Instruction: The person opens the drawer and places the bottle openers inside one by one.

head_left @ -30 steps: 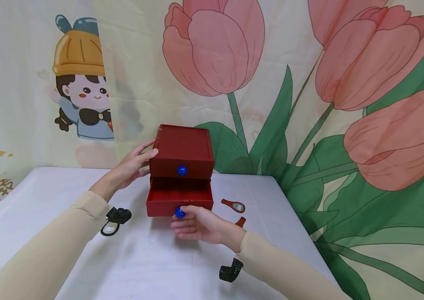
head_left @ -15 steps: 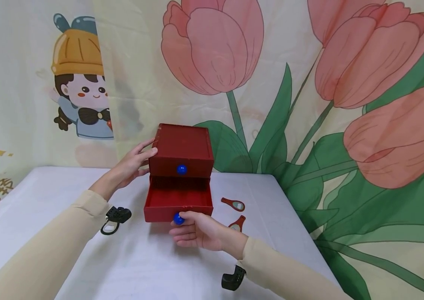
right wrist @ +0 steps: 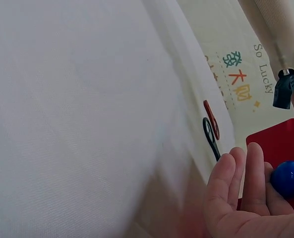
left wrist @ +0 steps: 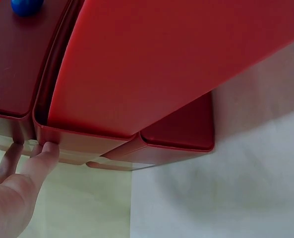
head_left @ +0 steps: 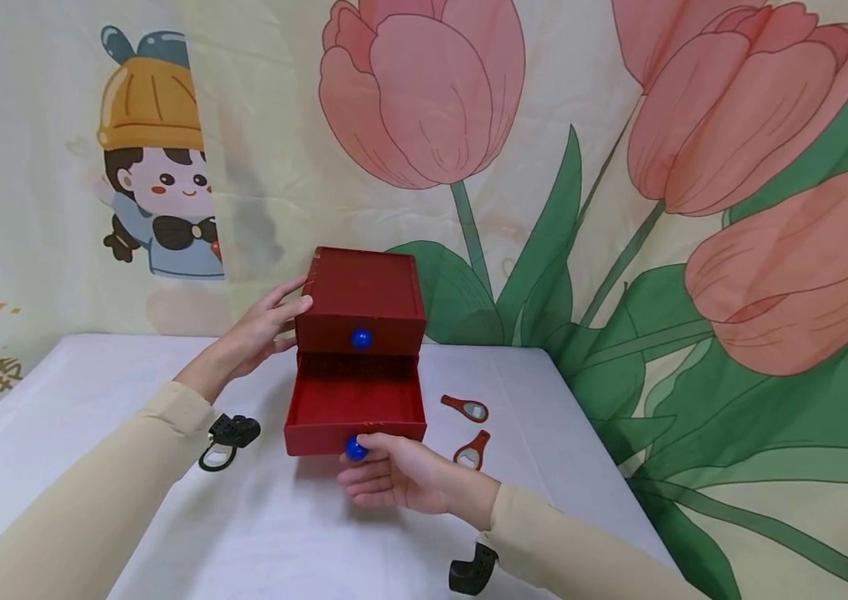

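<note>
A dark red drawer cabinet (head_left: 365,283) stands on the white table. Its lower drawer (head_left: 354,400) in the head view is pulled out and shows a bare red inside. With thumb and index finger my right hand (head_left: 408,477) pinches that drawer's blue knob (head_left: 355,447); the other fingers extend below it. In the right wrist view the same knob (right wrist: 286,179) sits by the fingers. My left hand (head_left: 254,333) rests on the cabinet's left side, fingers extended. The left wrist view shows its fingertips (left wrist: 48,148) touching the side and another closed drawer (left wrist: 186,124) below the pulled-out one.
Two small red-handled things with oval, lens-like ends, one farther back (head_left: 466,408) and one nearer (head_left: 472,450), lie right of the cabinet. A black-rimmed loop (head_left: 217,457) lies beneath the left wrist camera. In the right wrist view a red loop (right wrist: 211,119) lies beside it.
The lower drawer has slid farther out toward me, with my right hand moving along on its knob. My left hand has stayed against the cabinet.
</note>
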Available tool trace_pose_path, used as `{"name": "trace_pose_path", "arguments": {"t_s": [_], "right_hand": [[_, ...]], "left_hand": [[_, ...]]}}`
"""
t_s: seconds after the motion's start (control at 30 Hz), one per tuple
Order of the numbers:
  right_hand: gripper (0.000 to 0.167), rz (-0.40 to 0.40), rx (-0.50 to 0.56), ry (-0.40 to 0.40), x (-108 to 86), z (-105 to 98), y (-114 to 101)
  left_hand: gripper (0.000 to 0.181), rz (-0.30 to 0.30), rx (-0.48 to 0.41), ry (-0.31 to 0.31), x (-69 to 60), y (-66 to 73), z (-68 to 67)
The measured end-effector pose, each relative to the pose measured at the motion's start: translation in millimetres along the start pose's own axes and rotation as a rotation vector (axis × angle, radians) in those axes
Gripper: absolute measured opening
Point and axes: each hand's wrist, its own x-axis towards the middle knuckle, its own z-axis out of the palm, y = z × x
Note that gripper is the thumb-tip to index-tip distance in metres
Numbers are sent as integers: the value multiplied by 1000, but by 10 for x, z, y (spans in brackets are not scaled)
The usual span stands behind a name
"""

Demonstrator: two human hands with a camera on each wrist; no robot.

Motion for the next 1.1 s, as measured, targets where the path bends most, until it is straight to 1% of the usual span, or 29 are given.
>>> {"name": "trace_pose_path", "arguments": {"t_s": [0.23,0.57,0.7,0.87,0.97,1.1], "right_hand": [[55,0,-6,-18,-22,3,15],[55,5,-16,-9,-68,24,58],[56,14,-20,-33,-74,8,78],[65,27,-49,-92,-133,-74,57],[68,29,-60,-104,-207,-169,40],[65,21,-71,-109,-334,-352,4]], "left_hand": [[85,7,5,-2,-3,0,-8],[85,6,8,1,-10,6,12],[85,7,4,-2,-6,0,19],[87,8,3,-2,9,-6,26],[87,9,4,-3,11,-10,22],[85,8,8,1,3,-12,8]]}}
